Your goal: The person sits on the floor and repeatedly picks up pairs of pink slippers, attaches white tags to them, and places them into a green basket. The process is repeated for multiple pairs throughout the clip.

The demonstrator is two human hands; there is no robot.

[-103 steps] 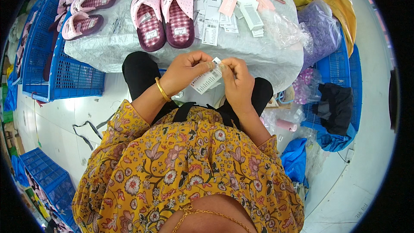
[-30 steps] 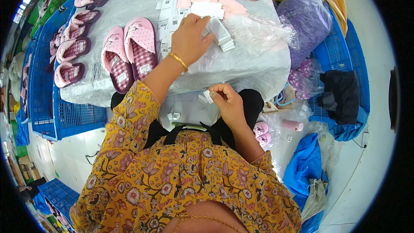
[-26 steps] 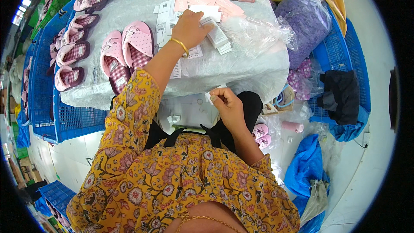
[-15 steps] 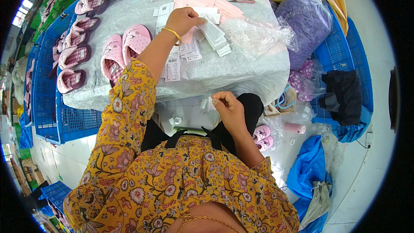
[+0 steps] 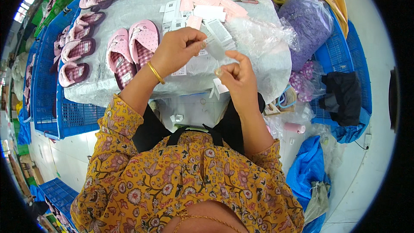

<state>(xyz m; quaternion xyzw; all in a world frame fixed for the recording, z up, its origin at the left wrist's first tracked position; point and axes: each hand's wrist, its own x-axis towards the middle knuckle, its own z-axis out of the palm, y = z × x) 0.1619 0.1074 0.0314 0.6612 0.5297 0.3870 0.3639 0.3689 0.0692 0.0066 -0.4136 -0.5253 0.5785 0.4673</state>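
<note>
Fingers [image 5: 195, 35] of the left hand [image 5: 173, 54] close on the upper end of a pale tag [image 5: 214, 49] above a cloudy, plastic-covered tabletop [image 5: 268, 70]. The pale tag's long axis slants down and rightward, from the left thumb and forefinger toward the right hand [image 5: 242, 80], and it lies up and to the left of the right thumb. The left hand is the nearer, already gripping it; the tip of the right forefinger points at the lower end, just beside it, though whether the two touch cannot be told. That forefinger stands apart from its thumb, while the rest of the right hand is clamped on a few white tags [image 5: 220, 86], which hang beneath it near the front edge of the tabletop.

Behind the pale tag sits a white stack [image 5: 219, 30], with pink cards [image 5: 233, 7] and clear plastic wrap [image 5: 258, 32] around it. Small snips [image 5: 246, 1] lie near the far side. To the left rests a pair of pink slippers [image 5: 144, 33] with checked insoles, side by side; more slippers [image 5: 79, 49] line the left edge, beside a blue crate [image 5: 82, 118].
</note>
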